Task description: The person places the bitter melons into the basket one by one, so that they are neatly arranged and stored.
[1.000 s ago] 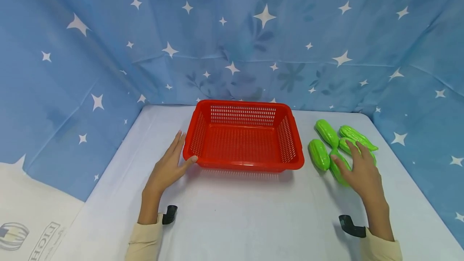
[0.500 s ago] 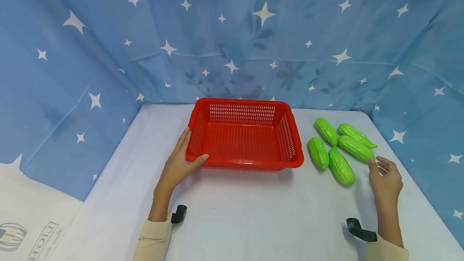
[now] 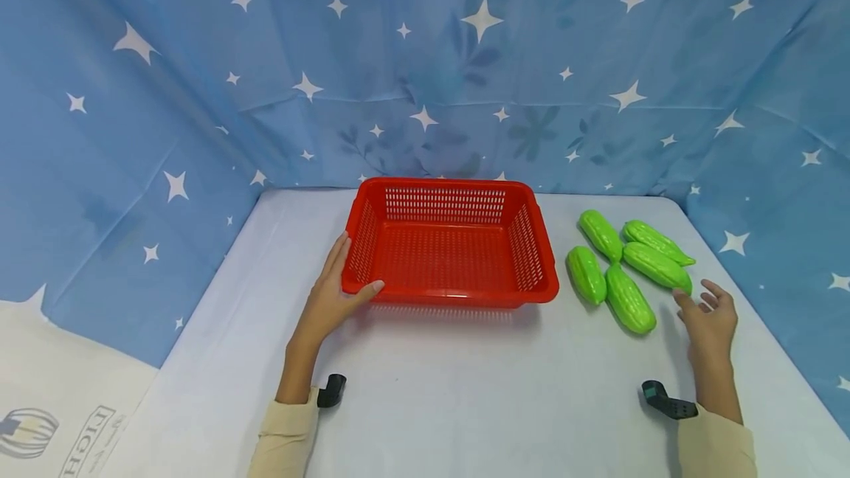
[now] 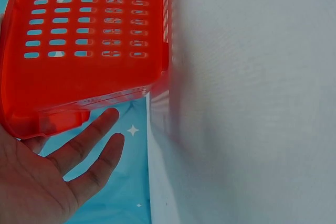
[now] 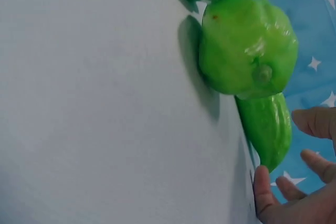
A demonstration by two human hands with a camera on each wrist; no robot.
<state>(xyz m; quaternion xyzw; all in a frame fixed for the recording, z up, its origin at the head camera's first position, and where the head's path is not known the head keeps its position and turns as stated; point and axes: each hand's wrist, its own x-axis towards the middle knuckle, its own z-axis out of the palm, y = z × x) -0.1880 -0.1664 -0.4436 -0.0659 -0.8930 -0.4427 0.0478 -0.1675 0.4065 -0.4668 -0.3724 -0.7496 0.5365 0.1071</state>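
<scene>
My left hand (image 3: pixel 324 308) rests at the front left corner of a red plastic basket (image 3: pixel 445 294), thumb at the front rim and fingers extended along the left side. In the left wrist view two of its fingers (image 4: pixel 94 174) reach straight past the rim, curled round nothing. My right hand (image 3: pixel 710 321) has its fingers loosely bent and spread, at the near end of a green bitter gourd (image 3: pixel 654 264). Between thumb and fingers nothing is held. From the right wrist, another gourd (image 5: pixel 247 45) looms large, with its stem end facing the camera.
Several green gourds lie together right of the basket, the closest gourd (image 3: pixel 631 301) pointing toward the front. A white cloth covers the table (image 3: pixel 465 389). Blue star-patterned curtain (image 3: pixel 425 80) hangs behind and at both sides.
My right hand has moved from over the gourds to their right side and bent its fingers. My left hand has shifted slightly right against the basket's corner. The gourds keep their arrangement.
</scene>
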